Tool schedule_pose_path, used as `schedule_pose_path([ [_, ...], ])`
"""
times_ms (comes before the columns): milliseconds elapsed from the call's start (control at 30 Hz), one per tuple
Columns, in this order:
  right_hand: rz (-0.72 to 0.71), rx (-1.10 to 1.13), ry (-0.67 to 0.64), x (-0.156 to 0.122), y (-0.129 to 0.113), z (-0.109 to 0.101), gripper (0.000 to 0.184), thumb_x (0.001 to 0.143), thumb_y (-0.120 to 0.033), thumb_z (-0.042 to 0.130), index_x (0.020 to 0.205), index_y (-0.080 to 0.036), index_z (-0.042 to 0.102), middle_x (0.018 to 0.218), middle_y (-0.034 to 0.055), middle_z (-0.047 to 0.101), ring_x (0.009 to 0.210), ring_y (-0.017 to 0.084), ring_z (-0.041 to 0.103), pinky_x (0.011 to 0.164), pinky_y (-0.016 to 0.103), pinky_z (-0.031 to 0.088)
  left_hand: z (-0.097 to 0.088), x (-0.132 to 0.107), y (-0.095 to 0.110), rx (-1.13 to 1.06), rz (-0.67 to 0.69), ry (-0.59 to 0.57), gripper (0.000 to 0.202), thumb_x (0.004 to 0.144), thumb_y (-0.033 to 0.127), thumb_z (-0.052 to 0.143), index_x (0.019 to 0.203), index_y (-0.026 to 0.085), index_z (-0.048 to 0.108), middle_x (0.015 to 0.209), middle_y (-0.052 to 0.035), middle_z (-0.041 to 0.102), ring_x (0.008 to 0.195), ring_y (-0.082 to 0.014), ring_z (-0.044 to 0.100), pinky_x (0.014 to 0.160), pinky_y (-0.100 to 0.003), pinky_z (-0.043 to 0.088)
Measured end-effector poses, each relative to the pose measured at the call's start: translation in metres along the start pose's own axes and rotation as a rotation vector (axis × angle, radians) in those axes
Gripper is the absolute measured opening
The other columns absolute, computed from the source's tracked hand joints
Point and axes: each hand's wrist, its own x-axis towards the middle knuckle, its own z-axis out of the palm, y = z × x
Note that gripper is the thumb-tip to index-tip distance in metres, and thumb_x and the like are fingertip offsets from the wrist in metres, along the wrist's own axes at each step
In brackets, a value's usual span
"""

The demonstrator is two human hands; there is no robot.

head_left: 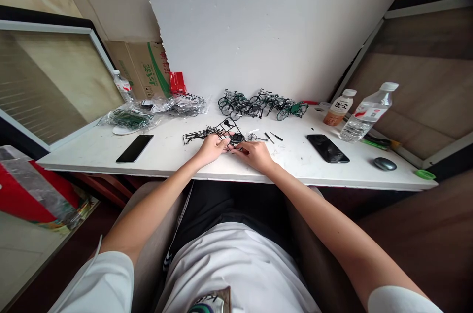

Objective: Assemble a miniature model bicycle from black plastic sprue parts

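Observation:
Near the front middle of the white table, my left hand (213, 148) is closed in a pinch on a black plastic parts frame (232, 126), which is tilted up from the tabletop. My right hand (257, 154) meets it from the other side, its fingertips pressed together at the frame's lower edge by a dark round part (237, 138). What the right fingertips grip is too small to make out. More black parts on a frame (195, 135) lie just left of my left hand. Beyond my right hand are a small loose wheel-like piece (252, 137) and two thin dark tools (276, 135).
Several small model bicycles (263, 104) stand at the back. Plastic bags of parts (129, 118) lie at the left, behind a phone (135, 148). On the right are another phone (327, 148), a mouse (385, 163), a brown-drink bottle (340, 107) and a water bottle (369, 113).

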Motion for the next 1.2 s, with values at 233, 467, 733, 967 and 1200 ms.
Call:
schedule_pose_path([
  [233,0.041,-0.103,0.010,0.0020,-0.0026,0.0027,0.033,0.106,-0.043,0.060,0.094,-0.019,0.079,0.070,0.0055,0.076,0.059,0.018,0.066,0.062,0.030,0.038,0.0038,0.0002,-0.0023,-0.038,0.005,0.059,0.048,0.089,0.050,0.082,0.120,0.015,0.072,0.101,-0.0136,0.080,0.096,-0.0309,0.080,0.080,-0.044,0.068],
  [467,0.046,-0.047,-0.032,0.0023,0.0018,0.0041,0.030,0.108,-0.038,0.057,0.114,-0.018,0.078,0.084,0.0081,0.081,0.070,0.021,0.073,0.067,0.029,0.044,-0.0005,0.0019,0.0029,-0.121,-0.023,0.035,0.052,0.084,0.053,0.087,0.115,0.013,0.071,0.105,-0.0157,0.081,0.095,-0.0304,0.081,0.083,-0.046,0.068],
  [733,0.024,0.018,-0.056,0.0021,0.0038,0.0034,0.031,0.111,-0.037,0.052,0.117,-0.019,0.077,0.094,0.0095,0.083,0.076,0.022,0.075,0.070,0.029,0.045,-0.0039,0.0002,-0.0006,-0.177,-0.004,0.073,0.057,0.068,0.048,0.098,0.105,0.012,0.073,0.093,-0.0123,0.082,0.088,-0.0291,0.081,0.094,-0.052,0.067],
  [967,0.022,0.150,-0.035,0.0007,0.0034,0.0005,0.037,0.106,-0.051,0.061,0.112,-0.020,0.079,0.084,0.0066,0.080,0.070,0.020,0.071,0.070,0.028,0.046,0.0018,-0.0009,-0.0037,-0.082,0.052,0.136,0.045,0.072,0.043,0.096,0.098,0.014,0.074,0.086,-0.0110,0.081,0.081,-0.0298,0.080,0.084,-0.047,0.068],
  [1200,-0.012,0.096,-0.049,0.0010,0.0023,0.0006,0.035,0.106,-0.050,0.062,0.104,-0.019,0.078,0.081,0.0063,0.078,0.068,0.019,0.069,0.066,0.028,0.042,0.0034,-0.0040,0.0028,0.016,0.058,0.117,0.041,0.073,0.042,0.096,0.094,0.014,0.074,0.080,-0.0099,0.078,0.074,-0.0276,0.078,0.080,-0.045,0.067],
])
